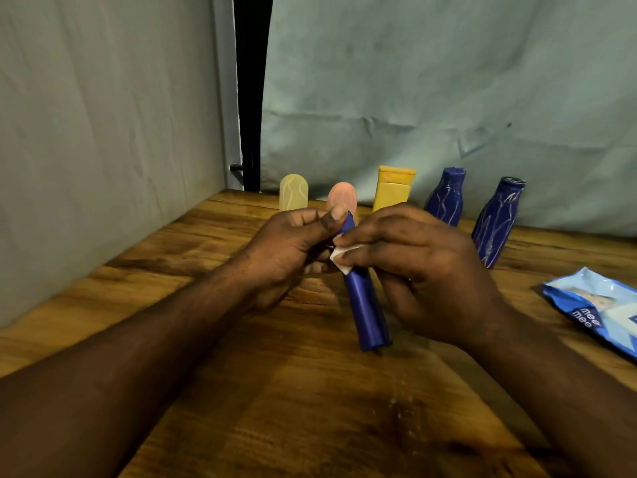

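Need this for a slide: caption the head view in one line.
Left hand holds a tilted blue tube over a wooden table while the right hand pinches a white wipe against it.

Plain blue tube (367,305), white wipe (339,258), two white-streaked blue bottles (444,198).

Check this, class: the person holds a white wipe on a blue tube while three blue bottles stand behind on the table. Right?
Not three: the head view shows two, the left blue bottle and the right blue bottle. Otherwise right: the right hand pinches the white wipe on the blue tube.
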